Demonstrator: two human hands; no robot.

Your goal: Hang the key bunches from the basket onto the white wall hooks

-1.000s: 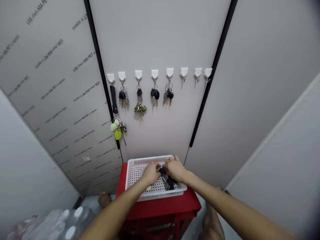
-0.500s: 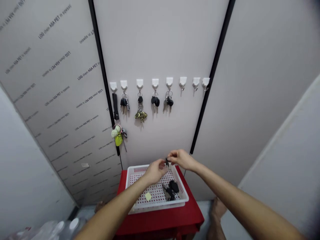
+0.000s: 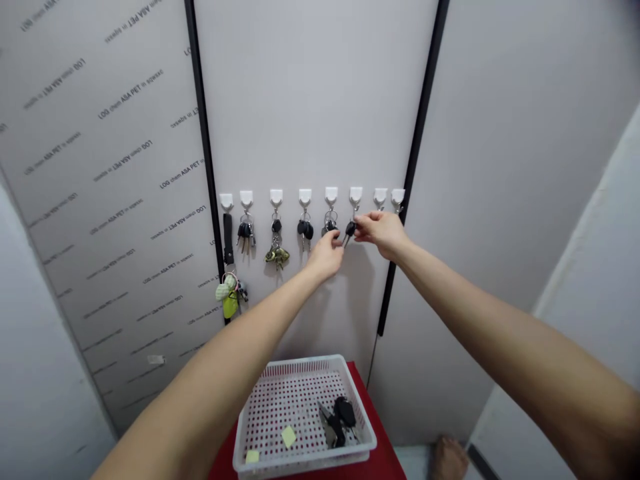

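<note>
My right hand (image 3: 383, 232) pinches a black-headed key (image 3: 351, 229) just under the sixth white hook (image 3: 355, 195) from the left. Whether its ring touches that hook is too small to tell. Close to the key's blade, my left hand (image 3: 326, 257) has its fingers slightly apart and partly covers the bunch of keys (image 3: 331, 225) on the fifth hook. Further left hang a black-headed key bunch (image 3: 305, 229), keys with a brass-coloured charm (image 3: 277, 256), another bunch (image 3: 245, 230), and a black strap (image 3: 228, 239) with a green tag (image 3: 230, 305).
Below, a white perforated basket (image 3: 305, 455) stands on a red stool (image 3: 383, 447). Inside lie black-headed keys (image 3: 345, 412) and pale yellow pieces of paper (image 3: 289, 437). Two more white hooks (image 3: 381, 195) are on the right, beside a black vertical strip (image 3: 425, 100).
Both hands have risen from over the basket to the row of hooks, bringing the key along. The view has shifted, so the hooks and basket appear lower.
</note>
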